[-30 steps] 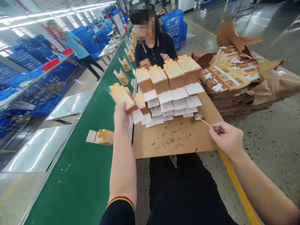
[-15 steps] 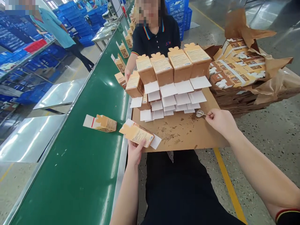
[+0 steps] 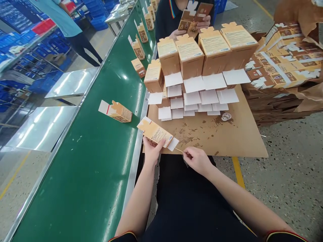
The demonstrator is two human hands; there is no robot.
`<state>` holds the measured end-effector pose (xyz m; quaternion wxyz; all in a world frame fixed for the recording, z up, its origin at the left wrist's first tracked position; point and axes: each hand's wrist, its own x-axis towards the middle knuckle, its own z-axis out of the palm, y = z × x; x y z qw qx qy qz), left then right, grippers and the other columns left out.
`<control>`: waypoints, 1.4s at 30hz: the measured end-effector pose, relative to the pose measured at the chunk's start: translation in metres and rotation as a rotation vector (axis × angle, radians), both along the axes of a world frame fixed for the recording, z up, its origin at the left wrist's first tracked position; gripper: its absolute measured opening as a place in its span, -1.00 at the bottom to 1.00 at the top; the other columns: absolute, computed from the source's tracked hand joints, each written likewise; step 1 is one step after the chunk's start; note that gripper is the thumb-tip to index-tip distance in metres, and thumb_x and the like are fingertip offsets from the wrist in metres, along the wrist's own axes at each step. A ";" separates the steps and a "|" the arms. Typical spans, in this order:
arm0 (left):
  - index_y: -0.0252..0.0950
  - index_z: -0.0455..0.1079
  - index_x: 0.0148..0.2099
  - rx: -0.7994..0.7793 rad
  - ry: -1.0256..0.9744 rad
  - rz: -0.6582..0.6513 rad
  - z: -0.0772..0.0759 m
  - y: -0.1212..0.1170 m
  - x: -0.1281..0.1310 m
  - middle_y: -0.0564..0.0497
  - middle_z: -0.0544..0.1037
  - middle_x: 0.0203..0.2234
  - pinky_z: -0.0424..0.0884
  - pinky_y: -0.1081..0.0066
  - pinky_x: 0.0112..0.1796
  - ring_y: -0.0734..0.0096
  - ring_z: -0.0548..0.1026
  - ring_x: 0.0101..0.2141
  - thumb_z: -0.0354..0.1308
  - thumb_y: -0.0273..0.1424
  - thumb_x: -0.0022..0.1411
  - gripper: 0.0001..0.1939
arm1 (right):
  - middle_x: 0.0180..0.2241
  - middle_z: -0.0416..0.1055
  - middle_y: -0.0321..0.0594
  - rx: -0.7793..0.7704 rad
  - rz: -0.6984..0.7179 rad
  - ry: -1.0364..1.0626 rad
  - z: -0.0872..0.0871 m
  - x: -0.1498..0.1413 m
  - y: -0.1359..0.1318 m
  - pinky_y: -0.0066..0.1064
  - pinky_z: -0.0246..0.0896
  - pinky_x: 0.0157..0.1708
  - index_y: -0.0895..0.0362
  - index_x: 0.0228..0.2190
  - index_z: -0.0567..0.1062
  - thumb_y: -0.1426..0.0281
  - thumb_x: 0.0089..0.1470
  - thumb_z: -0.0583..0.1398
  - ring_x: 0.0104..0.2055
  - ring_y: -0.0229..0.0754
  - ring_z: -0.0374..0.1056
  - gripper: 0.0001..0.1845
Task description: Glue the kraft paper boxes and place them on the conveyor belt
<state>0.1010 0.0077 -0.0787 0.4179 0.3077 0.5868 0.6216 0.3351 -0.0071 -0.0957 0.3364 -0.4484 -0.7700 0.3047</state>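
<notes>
My left hand (image 3: 152, 150) is closed on a tan and brown carton (image 3: 157, 132), which lies tilted with its white end flap (image 3: 173, 144) pointing right. A thin stick (image 3: 179, 150) is pinched between the fingers of my right hand (image 3: 197, 159). Its tip is at or very near the white flap; contact cannot be made out. On the brown cardboard sheet (image 3: 242, 141) sits a small clear round dish (image 3: 226, 116), with dark smears around it. Behind my hands, several cartons (image 3: 193, 60) are stacked in rows, white flaps sticking out toward me.
A green conveyor belt (image 3: 101, 161) runs along the left, carrying an open-topped carton (image 3: 118, 111) and several more farther back. Across the stack, a co-worker's hands (image 3: 204, 23) hold a flattened carton. Paper-wrapped bundles of flat cartons (image 3: 282, 67) stand at right.
My right hand has moved left with the stick, from the clear dish to the carton's white flap. The co-worker's hand has left the stack and now both hold a flattened carton.
</notes>
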 end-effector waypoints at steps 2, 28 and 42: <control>-0.09 0.34 0.22 -0.027 0.000 -0.034 0.004 -0.001 -0.002 -0.15 0.63 0.14 0.58 0.07 0.23 0.05 0.66 0.18 0.75 -0.13 -0.06 -0.10 | -0.53 0.44 -0.28 0.010 0.015 -0.025 -0.004 0.002 0.003 -0.38 0.30 -0.43 0.02 -0.46 0.46 0.40 0.35 0.16 -0.50 -0.20 0.34 -0.71; -0.14 0.51 0.03 -0.083 0.375 0.305 0.015 -0.030 -0.041 -0.18 0.69 0.04 0.50 -0.36 0.31 -0.32 0.65 0.20 0.72 -0.11 -0.12 -0.28 | -0.49 0.58 -0.24 -0.058 -0.360 0.229 0.024 0.050 -0.001 -0.33 0.49 -0.46 0.01 -0.43 0.61 0.28 0.30 0.29 -0.51 -0.17 0.47 -0.77; -0.16 0.18 0.25 -0.085 0.633 0.721 0.021 -0.059 -0.154 -0.32 0.35 0.36 0.09 -0.20 0.53 -0.19 0.34 0.46 0.66 -0.25 -0.19 0.03 | -0.51 0.58 -0.23 -0.054 -0.334 0.199 0.037 0.060 0.020 -0.30 0.54 -0.47 -0.01 -0.43 0.65 0.11 0.33 0.31 -0.52 -0.13 0.49 -0.67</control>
